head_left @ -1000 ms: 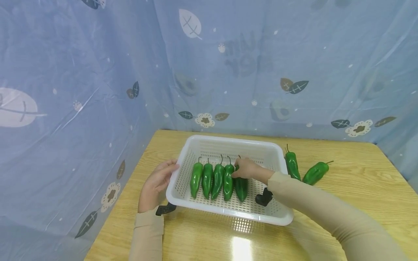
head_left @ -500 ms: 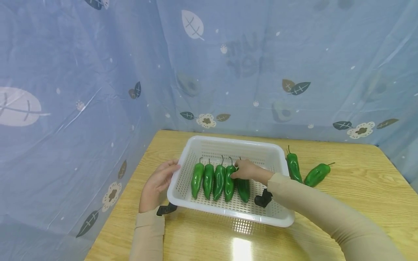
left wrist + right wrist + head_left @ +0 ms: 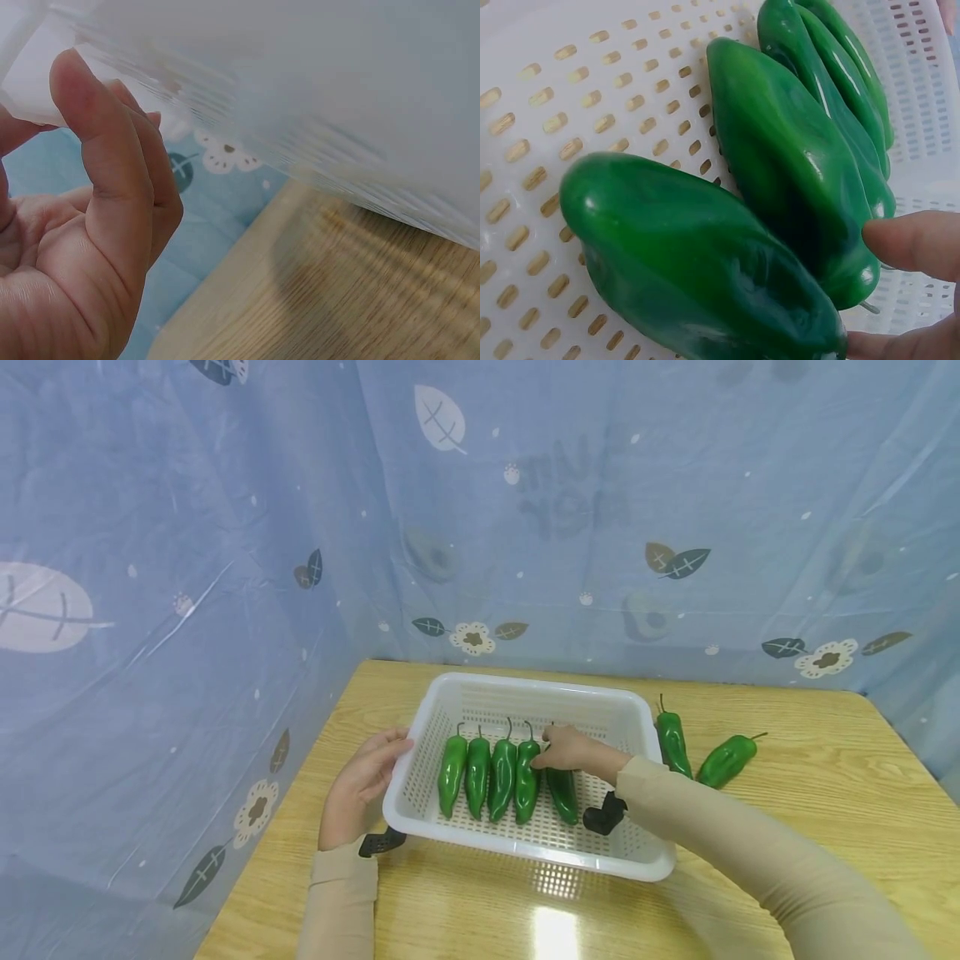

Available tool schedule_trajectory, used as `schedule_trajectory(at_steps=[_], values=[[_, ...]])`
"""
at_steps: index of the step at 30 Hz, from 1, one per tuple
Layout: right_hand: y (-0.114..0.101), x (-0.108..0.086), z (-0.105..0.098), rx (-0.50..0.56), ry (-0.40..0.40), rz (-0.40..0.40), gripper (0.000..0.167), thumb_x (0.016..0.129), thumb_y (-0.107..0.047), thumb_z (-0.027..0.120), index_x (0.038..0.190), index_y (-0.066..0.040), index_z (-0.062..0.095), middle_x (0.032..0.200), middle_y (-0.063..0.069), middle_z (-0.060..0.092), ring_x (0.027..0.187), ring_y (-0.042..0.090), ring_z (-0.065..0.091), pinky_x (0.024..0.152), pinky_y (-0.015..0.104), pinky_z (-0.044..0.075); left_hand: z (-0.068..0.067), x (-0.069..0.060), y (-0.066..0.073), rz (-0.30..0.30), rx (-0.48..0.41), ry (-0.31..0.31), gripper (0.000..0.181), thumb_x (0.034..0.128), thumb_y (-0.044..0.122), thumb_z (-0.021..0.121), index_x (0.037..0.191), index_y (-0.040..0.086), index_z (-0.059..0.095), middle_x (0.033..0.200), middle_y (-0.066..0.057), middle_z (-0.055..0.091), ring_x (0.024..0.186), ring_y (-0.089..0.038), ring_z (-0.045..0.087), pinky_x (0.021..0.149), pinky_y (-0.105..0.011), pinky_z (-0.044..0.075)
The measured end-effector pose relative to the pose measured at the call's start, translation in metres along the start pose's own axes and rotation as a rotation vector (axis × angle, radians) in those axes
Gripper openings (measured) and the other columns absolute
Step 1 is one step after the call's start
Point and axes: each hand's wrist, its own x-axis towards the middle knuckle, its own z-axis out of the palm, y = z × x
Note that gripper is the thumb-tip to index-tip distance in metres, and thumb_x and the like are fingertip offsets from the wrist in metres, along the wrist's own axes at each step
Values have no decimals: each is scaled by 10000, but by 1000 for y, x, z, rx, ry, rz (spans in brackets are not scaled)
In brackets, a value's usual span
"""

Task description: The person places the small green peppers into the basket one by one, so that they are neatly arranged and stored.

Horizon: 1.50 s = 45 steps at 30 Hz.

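In the head view a white plastic basket [image 3: 517, 846] stands on the wooden table, and my left hand [image 3: 360, 785] grips its left rim. The left wrist view shows the fingers [image 3: 112, 157] curled at the basket's edge. Several green peppers [image 3: 477, 777] lie side by side in the basket, stems toward the back. My right hand [image 3: 566, 750] is over the stem end of the rightmost pepper [image 3: 562, 797], partly hiding it. Up close, the thumb [image 3: 919, 241] reaches beside the neighbouring pepper [image 3: 787, 165], while a finger touches the rightmost one's end. Thumb and finger are spread apart.
Two more green peppers, one upright-lying [image 3: 672, 745] by the basket's right wall and one slanted [image 3: 727, 760], lie on the table [image 3: 817, 768]. A blue patterned curtain [image 3: 585, 568] hangs behind and to the left. Black camera pieces [image 3: 605, 814] sit at both wrists.
The lower tip of the rightmost pepper in the basket has swung to the right, leaving a wider gap to its neighbour. Both hands have stayed nearly in place.
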Motion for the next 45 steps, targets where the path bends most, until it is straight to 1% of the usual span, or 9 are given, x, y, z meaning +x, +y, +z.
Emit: schedule_trajectory(at_steps=[3,6,11,19,23,26,29,39,45], values=[[0,-1,0,49,-9,13,658,867,-271,662,1362,78,405,1352,288,466,1086,365,588,704,404,585,0,0,0,2,-2,0,158,977,4,411,1109,-8,495,1043,-87,656,951,-210,670,816,-362,575],[0,-1,0,88,-12,28,657,867,-259,661,1366,76,396,1350,294,462,1082,385,590,694,425,593,-4,3,-5,3,-18,14,156,977,-5,406,1100,3,502,1035,-88,659,939,-207,674,801,-353,579],[-1,-1,1,123,-4,42,644,870,-245,658,1365,74,398,1354,290,456,1110,397,573,669,412,597,-2,2,-5,6,-25,16,165,977,-11,405,1106,-3,508,1040,-100,658,942,-214,675,802,-354,579],[1,-1,2,134,2,44,651,871,-254,653,1369,73,391,1359,286,454,1140,405,551,682,427,594,6,-3,4,11,-10,-10,190,972,8,428,1148,-44,477,1053,-95,658,965,-214,668,830,-362,570],[3,-2,-3,78,30,26,663,862,-282,652,1357,81,404,1357,284,461,1175,403,524,801,464,564,5,-2,3,-1,-19,4,168,974,2,421,1125,-18,493,1046,-87,659,957,-207,669,824,-354,572],[5,-5,-10,46,66,11,663,854,-294,654,1345,85,418,1355,286,467,1208,408,494,920,490,506,2,1,-1,-11,-32,22,160,975,-6,417,1105,2,510,1044,-92,658,953,-211,669,817,-349,574],[9,-9,-20,53,79,-5,661,867,-303,643,1347,87,410,1365,291,454,1222,415,478,963,503,472,0,4,-4,-11,-35,31,166,974,-5,420,1100,14,527,1044,-92,659,953,-214,668,816,-348,574],[25,-35,-63,221,86,-78,655,938,-358,551,1424,16,323,1442,289,349,1318,452,347,1030,563,391,-3,3,-5,14,-18,10,182,976,-3,407,1134,-18,496,1045,-98,660,943,-213,675,810,-353,577],[40,-53,-84,283,149,-139,671,952,-322,541,1430,66,274,1445,315,312,1332,466,306,1065,582,342,-3,3,-6,7,-10,22,221,975,3,417,1180,-69,462,1056,-108,658,958,-224,674,819,-365,574]])
